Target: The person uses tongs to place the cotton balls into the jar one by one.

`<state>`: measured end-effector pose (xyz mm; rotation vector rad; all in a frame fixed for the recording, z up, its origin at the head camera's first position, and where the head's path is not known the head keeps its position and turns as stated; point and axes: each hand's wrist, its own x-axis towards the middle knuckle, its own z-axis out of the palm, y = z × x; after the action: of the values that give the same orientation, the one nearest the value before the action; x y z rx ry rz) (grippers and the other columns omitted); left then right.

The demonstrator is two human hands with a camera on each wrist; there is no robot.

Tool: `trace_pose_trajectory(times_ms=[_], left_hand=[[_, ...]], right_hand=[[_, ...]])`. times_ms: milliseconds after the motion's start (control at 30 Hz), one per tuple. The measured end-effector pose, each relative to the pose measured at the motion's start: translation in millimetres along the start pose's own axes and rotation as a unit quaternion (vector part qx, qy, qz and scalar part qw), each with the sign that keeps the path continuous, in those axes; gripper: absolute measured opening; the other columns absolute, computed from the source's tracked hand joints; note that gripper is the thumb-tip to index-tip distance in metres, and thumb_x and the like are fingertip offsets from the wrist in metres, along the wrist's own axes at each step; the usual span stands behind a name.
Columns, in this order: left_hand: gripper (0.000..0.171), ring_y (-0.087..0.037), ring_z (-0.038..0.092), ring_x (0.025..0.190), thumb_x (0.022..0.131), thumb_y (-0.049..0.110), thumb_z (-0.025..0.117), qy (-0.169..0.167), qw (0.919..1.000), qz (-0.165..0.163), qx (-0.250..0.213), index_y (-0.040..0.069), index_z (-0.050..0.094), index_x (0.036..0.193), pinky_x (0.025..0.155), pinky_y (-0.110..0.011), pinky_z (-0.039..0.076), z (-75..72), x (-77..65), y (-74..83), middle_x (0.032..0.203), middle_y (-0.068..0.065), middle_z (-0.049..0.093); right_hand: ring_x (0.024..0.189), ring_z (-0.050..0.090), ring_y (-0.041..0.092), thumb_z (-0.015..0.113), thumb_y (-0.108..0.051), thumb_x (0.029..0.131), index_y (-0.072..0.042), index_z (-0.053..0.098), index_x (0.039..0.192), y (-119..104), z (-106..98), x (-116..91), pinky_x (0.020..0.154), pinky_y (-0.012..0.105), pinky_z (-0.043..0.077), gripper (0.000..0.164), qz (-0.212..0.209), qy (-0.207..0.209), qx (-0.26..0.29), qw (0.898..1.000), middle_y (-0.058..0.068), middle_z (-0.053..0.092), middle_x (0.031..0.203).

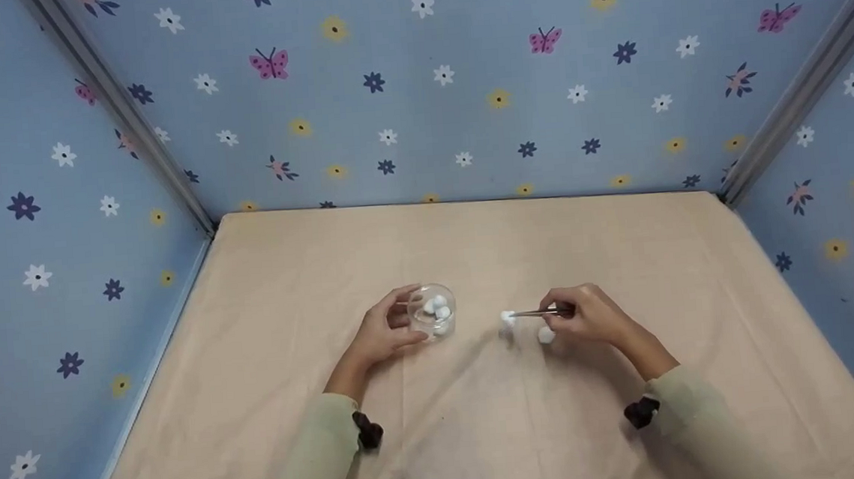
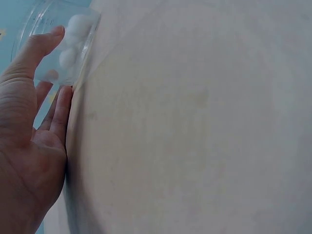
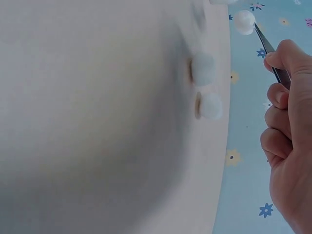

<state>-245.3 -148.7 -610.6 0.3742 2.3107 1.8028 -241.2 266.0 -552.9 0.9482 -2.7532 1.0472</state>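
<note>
A small round white ball [image 1: 507,315] hangs midway between the beige cloth-covered table's [image 1: 286,264] side edges, in thin silver metal tweezers [image 1: 531,313] the nearer right hand [image 1: 590,314] pinches, pointing toward the round clear cup [image 1: 450,305] the left hand [image 1: 381,336] grips.

Blue flowered walls [image 1: 458,34] with pink butterflies [image 1: 269,65] and grey corner posts [image 1: 121,110] border a beige cloth [image 1: 308,263].

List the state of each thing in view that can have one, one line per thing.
Clear jar: upright, with white balls inside.
Left hand: curled round the clear jar.
Right hand: pinching the tweezers.
Tweezers: closed on the held ball.
Held ball: lifted off the cloth.
Two loose balls: resting on the cloth.
Cloth: spread out, creased.
</note>
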Motion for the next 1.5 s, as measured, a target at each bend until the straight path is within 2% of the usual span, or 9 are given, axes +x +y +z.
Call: trace_pose_trajectory(times_ms=[233, 433, 767, 1067, 1367, 1500], left_hand=[[0.089, -0.034, 0.07, 0.136, 0.087, -0.001, 0.093, 0.004, 1.0, -0.001, 0.001, 0.014, 0.055, 0.166, 0.115, -0.036, 0.06, -1.1, 1.0, -2.6, 0.157, -0.02, 0.061], [0.089, -0.033, 0.07, 0.136, 0.087, 0.0, 0.093, 0.004, 1.0, -0.007, 0.0, 0.016, 0.055, 0.166, 0.115, -0.035, 0.06, -0.1, 2.2, -3.4, 0.159, -0.018, 0.061], [0.087, -0.044, 0.07, 0.139, 0.089, 0.001, 0.092, 0.002, 1.0, 0.002, 0.001, 0.012, 0.054, 0.166, 0.117, -0.048, 0.061, -0.6, 0.0, -2.4, 0.158, -0.025, 0.058], [0.087, -0.039, 0.071, 0.138, 0.087, 0.0, 0.093, 0.006, 1.0, -0.004, 0.001, 0.014, 0.056, 0.165, 0.118, -0.045, 0.061, 0.5, -0.4, -1.5, 0.157, -0.021, 0.061], [0.087, -0.047, 0.069, 0.139, 0.088, -0.002, 0.092, 0.002, 0.9999, 0.006, -0.01, 0.01, 0.054, 0.166, 0.121, -0.056, 0.059, 0.4, -0.4, -2.0, 0.157, -0.027, 0.059], [0.087, -0.045, 0.07, 0.139, 0.088, -0.001, 0.092, 0.001, 0.9999, 0.006, -0.008, 0.01, 0.055, 0.166, 0.12, -0.054, 0.059, 0.1, -0.2, -2.9, 0.157, -0.026, 0.059]], right_hand=[[0.062, 0.043, -0.002, 0.08, -0.001, 0.091, -0.009, 0.083, 0.101, -1.0, -4.0, 6.1, 0.06, 0.022, 0.038, 0.013, -0.013, 0.025, 0.004, 1.0, -0.001, 0.064, 0.067], [0.061, 0.042, -0.003, 0.078, 0.001, 0.091, -0.008, 0.083, 0.102, -0.5, -1.3, 9.5, 0.06, 0.021, 0.037, 0.015, -0.004, 0.034, 0.011, 0.999, -0.001, 0.063, 0.066], [0.06, 0.039, -0.003, 0.076, 0.001, 0.093, -0.007, 0.084, 0.102, -2.2, 3.4, 20.4, 0.058, 0.021, 0.034, 0.015, 0.017, 0.037, 0.03, 0.999, -0.001, 0.061, 0.067], [0.06, 0.04, -0.001, 0.075, 0.001, 0.093, -0.006, 0.083, 0.102, -4.8, 8.3, 28.4, 0.058, 0.022, 0.034, 0.014, 0.01, 0.04, 0.027, 0.999, 0.001, 0.062, 0.066], [0.061, 0.039, 0.0, 0.076, -0.001, 0.095, -0.007, 0.083, 0.103, -6.9, 14.0, 38.6, 0.061, 0.022, 0.034, 0.012, 0.011, 0.043, 0.026, 0.999, 0.0, 0.061, 0.067], [0.06, 0.038, 0.0, 0.077, -0.002, 0.097, -0.006, 0.083, 0.104, -9.7, 15.9, 43.1, 0.06, 0.022, 0.034, 0.01, 0.007, 0.04, 0.03, 0.999, 0.001, 0.062, 0.066]])
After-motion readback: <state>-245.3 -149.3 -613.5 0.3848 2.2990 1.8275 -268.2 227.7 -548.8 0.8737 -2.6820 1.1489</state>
